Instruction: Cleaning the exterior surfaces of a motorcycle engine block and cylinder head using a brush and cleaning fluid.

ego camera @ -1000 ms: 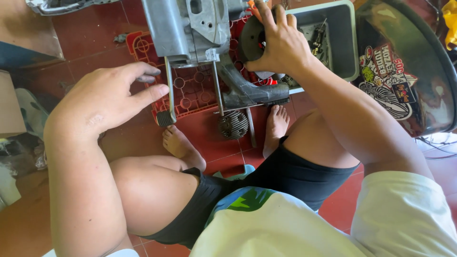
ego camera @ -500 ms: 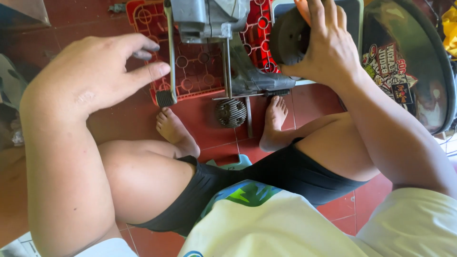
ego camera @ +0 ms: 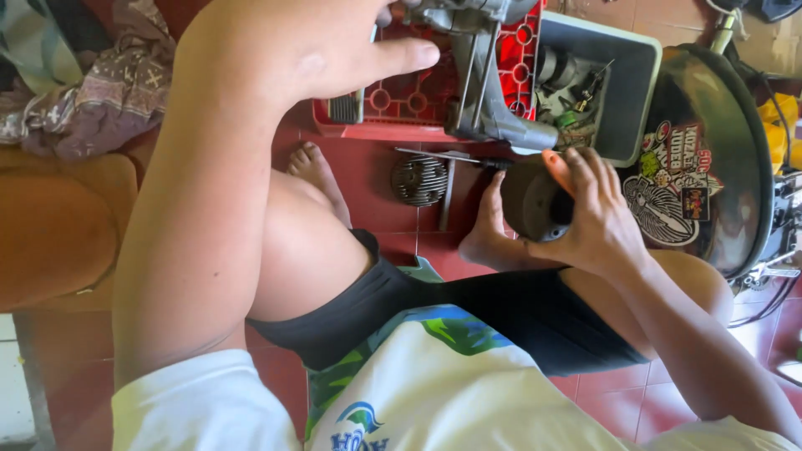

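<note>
- Right of the frame's middle, the right hand was wrapped around a dark round part, fingers curled over its rim, so that it hung just above the red floor tiles and near the person's foot.
- Just above it in the picture, a grey metal engine casing lay across a red plastic crate, which kept it raised off the floor and within reach.
- At the top middle, the left hand rested on that casing and crate, fingers spread and thumb out, seemingly steadying it; a firm grip could not be told.
- Between the feet, a finned metal cylinder piece lay loose on the tiles, near a thin metal rod.
- At the upper right, a grey plastic tub held small parts, just beside a dark helmet with stickers.
</note>
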